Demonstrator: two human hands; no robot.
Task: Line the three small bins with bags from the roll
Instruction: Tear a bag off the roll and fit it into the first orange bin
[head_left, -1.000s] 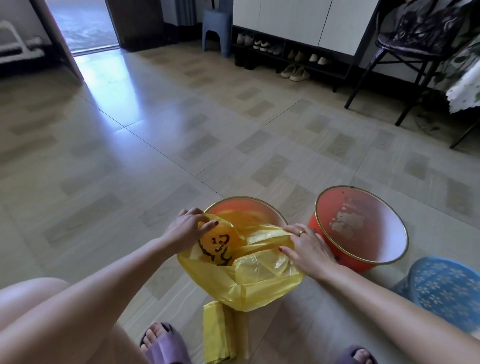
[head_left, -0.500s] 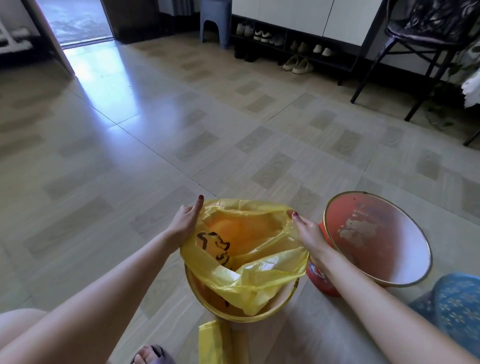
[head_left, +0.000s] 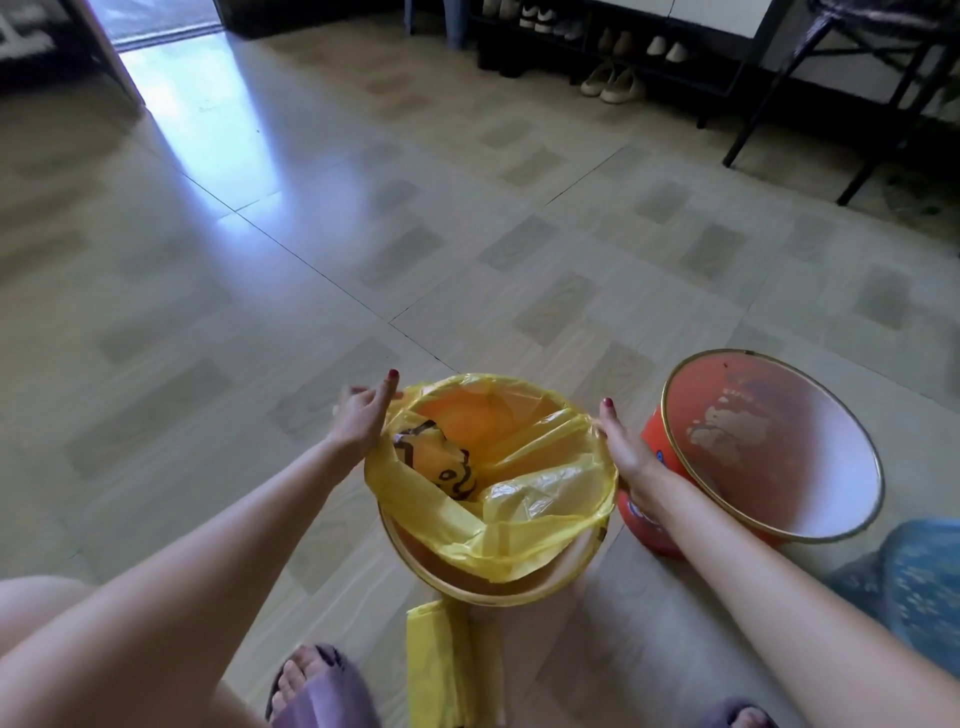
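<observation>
Where half a second ago bunched inside, thin yellow plastic bag now stretched over far rim of round orange bin; near rim uncovered. Left hand, right hand pinching bag mouth at bin's sides. Right of bin: unlined red bin. Near side: yellow bag roll.

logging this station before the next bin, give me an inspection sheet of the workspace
surface: tiled floor, glare from the doorway.
job's things: yellow bag stretched over the far rim of the orange bin, near rim still bare; red bin unlined; folded yellow bags by the feet.
clutter: blue patterned item at the right edge.
grippers: left hand and right hand hold the bag edge at opposite sides.
cables: nothing seen.
surroundings: shoe rack, chair legs.
</observation>
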